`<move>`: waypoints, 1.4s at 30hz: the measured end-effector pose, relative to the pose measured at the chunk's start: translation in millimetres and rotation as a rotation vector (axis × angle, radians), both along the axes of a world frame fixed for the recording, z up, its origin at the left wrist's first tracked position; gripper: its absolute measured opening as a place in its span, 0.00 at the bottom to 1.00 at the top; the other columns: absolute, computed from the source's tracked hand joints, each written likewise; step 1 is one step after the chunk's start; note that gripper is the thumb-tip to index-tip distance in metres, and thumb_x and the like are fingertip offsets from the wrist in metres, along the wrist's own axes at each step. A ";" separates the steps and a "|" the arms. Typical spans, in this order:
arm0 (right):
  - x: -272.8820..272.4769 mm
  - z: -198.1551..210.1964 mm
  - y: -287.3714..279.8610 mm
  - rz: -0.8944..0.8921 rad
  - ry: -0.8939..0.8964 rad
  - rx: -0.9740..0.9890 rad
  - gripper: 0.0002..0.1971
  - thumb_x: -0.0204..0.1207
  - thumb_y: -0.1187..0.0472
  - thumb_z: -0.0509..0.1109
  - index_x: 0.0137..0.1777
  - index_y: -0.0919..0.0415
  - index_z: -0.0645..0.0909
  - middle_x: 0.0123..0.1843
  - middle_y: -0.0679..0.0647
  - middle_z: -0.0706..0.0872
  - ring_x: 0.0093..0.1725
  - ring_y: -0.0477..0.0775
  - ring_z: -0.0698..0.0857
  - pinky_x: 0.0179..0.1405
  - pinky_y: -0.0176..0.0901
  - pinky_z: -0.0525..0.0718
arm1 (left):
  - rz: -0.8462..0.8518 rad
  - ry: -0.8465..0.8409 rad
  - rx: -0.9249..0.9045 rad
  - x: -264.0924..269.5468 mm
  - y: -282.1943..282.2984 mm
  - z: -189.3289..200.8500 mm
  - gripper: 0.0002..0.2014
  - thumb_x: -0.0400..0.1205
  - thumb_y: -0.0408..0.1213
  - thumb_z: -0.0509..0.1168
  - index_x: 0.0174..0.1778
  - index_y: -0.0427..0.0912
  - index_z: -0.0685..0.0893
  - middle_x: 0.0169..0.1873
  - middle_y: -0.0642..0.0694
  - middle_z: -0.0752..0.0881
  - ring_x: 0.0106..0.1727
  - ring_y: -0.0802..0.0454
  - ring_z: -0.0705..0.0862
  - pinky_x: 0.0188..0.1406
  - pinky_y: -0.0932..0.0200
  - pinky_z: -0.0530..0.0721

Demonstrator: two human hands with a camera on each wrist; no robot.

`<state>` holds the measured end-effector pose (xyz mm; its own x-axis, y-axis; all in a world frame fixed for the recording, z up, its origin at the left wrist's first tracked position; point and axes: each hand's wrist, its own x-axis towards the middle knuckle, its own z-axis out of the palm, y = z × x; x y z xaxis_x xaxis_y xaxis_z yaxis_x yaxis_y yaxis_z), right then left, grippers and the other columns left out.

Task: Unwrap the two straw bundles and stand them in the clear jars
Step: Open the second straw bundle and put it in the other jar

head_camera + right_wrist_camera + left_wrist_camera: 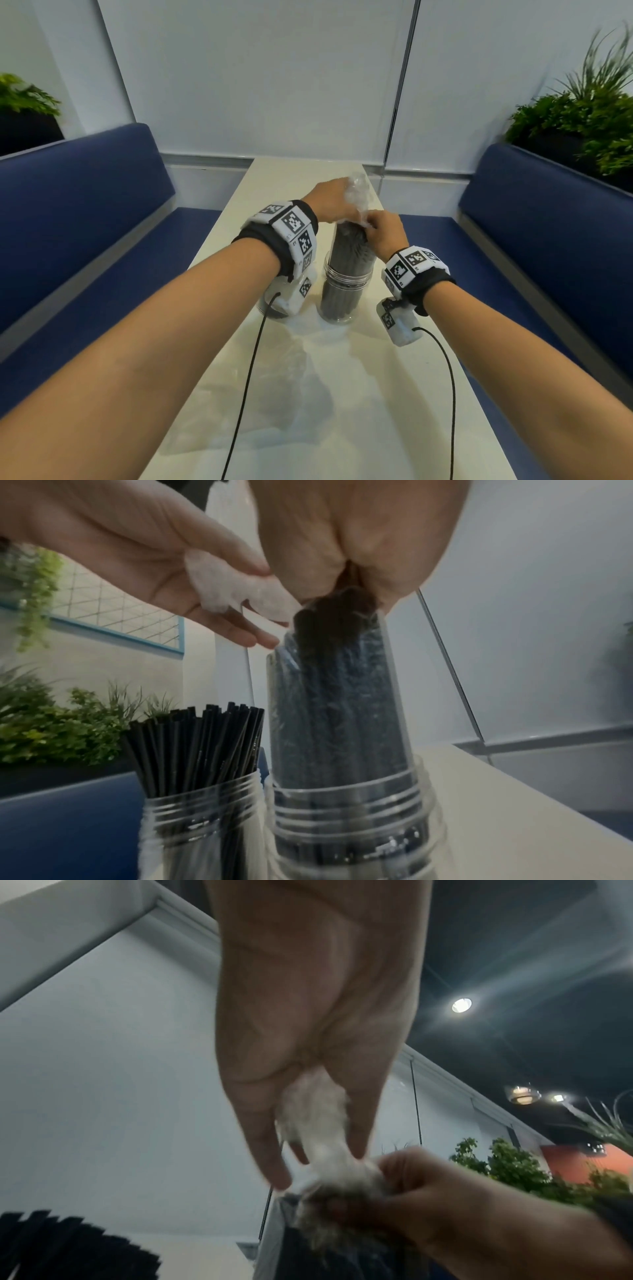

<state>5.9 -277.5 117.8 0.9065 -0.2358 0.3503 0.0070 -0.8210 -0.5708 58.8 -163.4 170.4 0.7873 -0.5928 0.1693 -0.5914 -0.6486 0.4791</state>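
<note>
On the white table [394, 394] stand two clear jars. The right jar [346, 301] holds a bundle of black straws [349, 253] upright, still sleeved in clear plastic wrap [358, 190]. My left hand [337, 202] grips the bunched wrap [315, 1123] above the bundle. My right hand [378, 228] pinches the top of the bundle [335, 696] from the right. The left jar [205, 821] holds loose black straws [202, 750]; in the head view my left wrist hides most of it.
A crumpled clear wrapper [284, 387] lies on the table in front of the jars. Blue benches [85, 205] run along both sides. Planters with greenery [589, 116] stand behind them, and a pale wall closes the table's far end.
</note>
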 end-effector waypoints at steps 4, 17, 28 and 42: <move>-5.4 4.1 7.7 0.152 -0.034 0.261 0.12 0.76 0.60 0.67 0.57 0.63 0.81 0.51 0.62 0.87 0.50 0.62 0.84 0.54 0.54 0.82 | 0.136 -0.086 -0.184 0.8 2.5 0.0 0.09 0.79 0.33 0.60 0.52 0.35 0.79 0.47 0.38 0.86 0.51 0.39 0.86 0.39 0.58 0.80; 7.7 -2.8 -4.0 0.204 -0.037 0.268 0.34 0.69 0.47 0.73 0.73 0.54 0.68 0.70 0.57 0.78 0.68 0.57 0.74 0.68 0.56 0.73 | 0.146 0.028 -0.396 4.0 1.4 10.2 0.17 0.75 0.31 0.59 0.61 0.36 0.76 0.47 0.37 0.87 0.32 0.50 0.87 0.19 0.70 0.81; -16.7 77.0 6.4 0.094 -0.301 0.647 0.14 0.75 0.74 0.59 0.45 0.59 0.82 0.44 0.52 0.81 0.45 0.59 0.85 0.41 0.49 0.89 | 0.187 0.546 -0.912 -32.4 61.2 -2.7 0.24 0.76 0.60 0.64 0.59 0.46 0.82 0.57 0.45 0.86 0.59 0.46 0.83 0.61 0.46 0.82; -59.8 -20.6 108.3 0.397 0.159 1.209 0.14 0.75 0.79 0.57 0.39 0.59 0.74 0.41 0.57 0.80 0.39 0.53 0.79 0.37 0.42 0.80 | 0.093 0.511 -0.985 -112.7 146.5 -72.4 0.32 0.70 0.66 0.60 0.68 0.56 0.68 0.57 0.57 0.83 0.54 0.62 0.86 0.42 0.68 0.85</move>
